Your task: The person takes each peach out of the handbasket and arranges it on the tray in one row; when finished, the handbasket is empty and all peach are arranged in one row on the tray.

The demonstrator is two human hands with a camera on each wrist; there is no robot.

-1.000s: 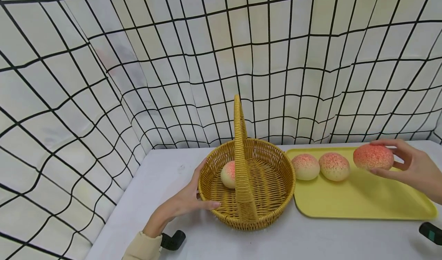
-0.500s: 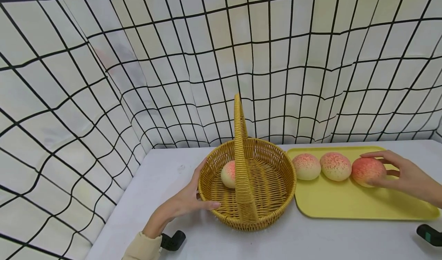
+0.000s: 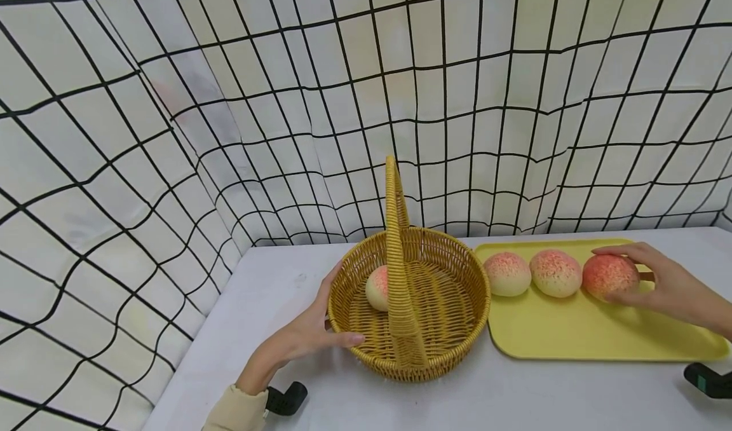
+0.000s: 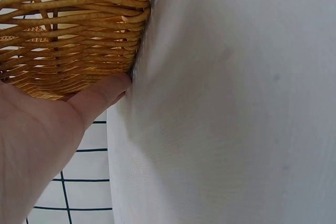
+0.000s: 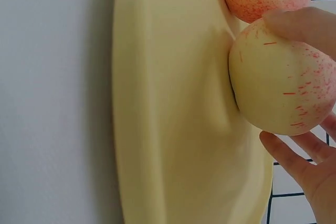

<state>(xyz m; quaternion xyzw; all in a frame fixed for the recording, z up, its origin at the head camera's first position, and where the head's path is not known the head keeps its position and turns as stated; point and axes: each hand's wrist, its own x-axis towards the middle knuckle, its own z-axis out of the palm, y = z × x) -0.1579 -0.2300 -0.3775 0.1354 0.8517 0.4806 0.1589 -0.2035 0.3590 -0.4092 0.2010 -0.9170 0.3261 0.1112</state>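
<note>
A brown wicker basket (image 3: 446, 291) with a tall arched handle stands on the table. One peach (image 3: 377, 288) lies inside it, partly hidden behind the handle. My left hand (image 3: 311, 326) holds the basket's left side, thumb over the rim; in the left wrist view its fingers (image 4: 100, 95) touch the outer weave low down. On the right, my right hand (image 3: 666, 285) grips a redder peach (image 3: 609, 277) at the right end of a row on the yellow tray (image 3: 577, 335). That peach (image 5: 281, 85) appears to rest on the tray in the right wrist view.
Two more peaches (image 3: 506, 274) fill the row's left part, close to the basket. The tray's left edge lies against the basket. Behind the table hangs a white sheet with black netting (image 3: 366, 107). A black device (image 3: 287, 398) sits by the left wrist.
My right hand has lowered its peach and moved it slightly left onto the tray, beside the two others. My left hand and the basket have stayed in place.
</note>
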